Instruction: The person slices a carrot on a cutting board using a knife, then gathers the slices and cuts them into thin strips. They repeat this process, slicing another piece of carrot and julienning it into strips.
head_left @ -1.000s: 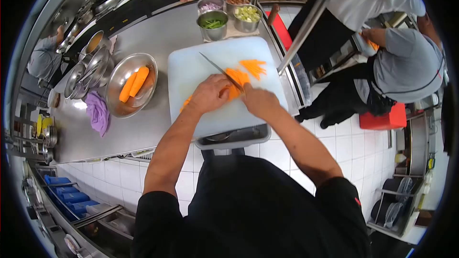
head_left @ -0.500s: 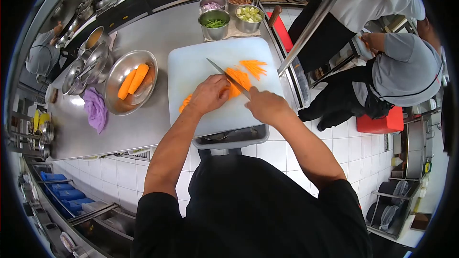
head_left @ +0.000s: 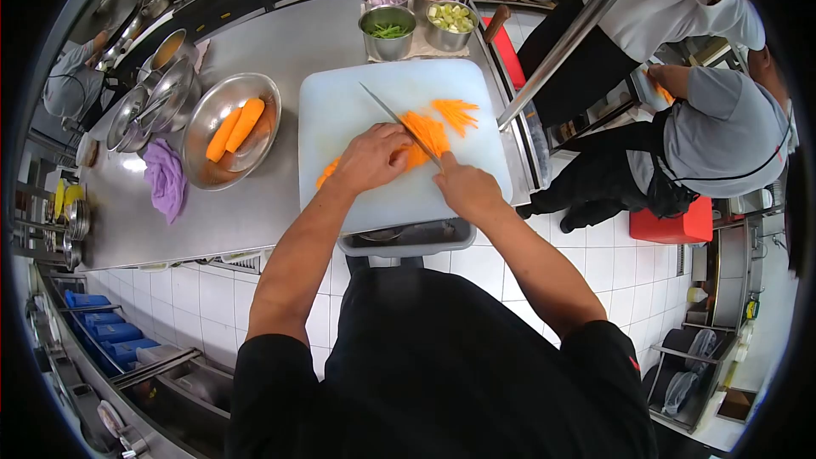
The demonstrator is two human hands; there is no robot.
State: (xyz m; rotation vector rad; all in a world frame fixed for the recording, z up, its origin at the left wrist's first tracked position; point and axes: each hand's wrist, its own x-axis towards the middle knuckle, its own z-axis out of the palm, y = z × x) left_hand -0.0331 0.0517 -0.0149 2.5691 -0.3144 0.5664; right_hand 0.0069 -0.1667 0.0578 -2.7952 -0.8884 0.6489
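Observation:
My right hand (head_left: pixel 467 191) is closed round the handle of a kitchen knife (head_left: pixel 393 115), whose blade slants up and left across the white cutting board (head_left: pixel 374 81). Beside the blade, my left hand (head_left: pixel 374 158) presses curled fingers on carrot slices (head_left: pixel 416 156); its fingertips are partly hidden. More carrot slices (head_left: pixel 326 173) stick out left of that wrist. Cut carrot strips (head_left: pixel 429 128) are heaped along the blade's right side, and a separate bunch of thin carrot strips (head_left: pixel 457 116) lies at the board's upper right.
A steel bowl (head_left: pixel 194 138) with two peeled carrots (head_left: pixel 246 123) stands left of the board. Purple cloth (head_left: pixel 165 180) lies beside it. Several steel pots (head_left: pixel 388 48) of chopped vegetables stand behind the board. A metal post (head_left: pixel 578 38) rises at right, with two people beyond it.
The view has shifted slightly. The blade has moved a little left over the carrot, and more cut strips show on its right side. Both hands keep their grips.

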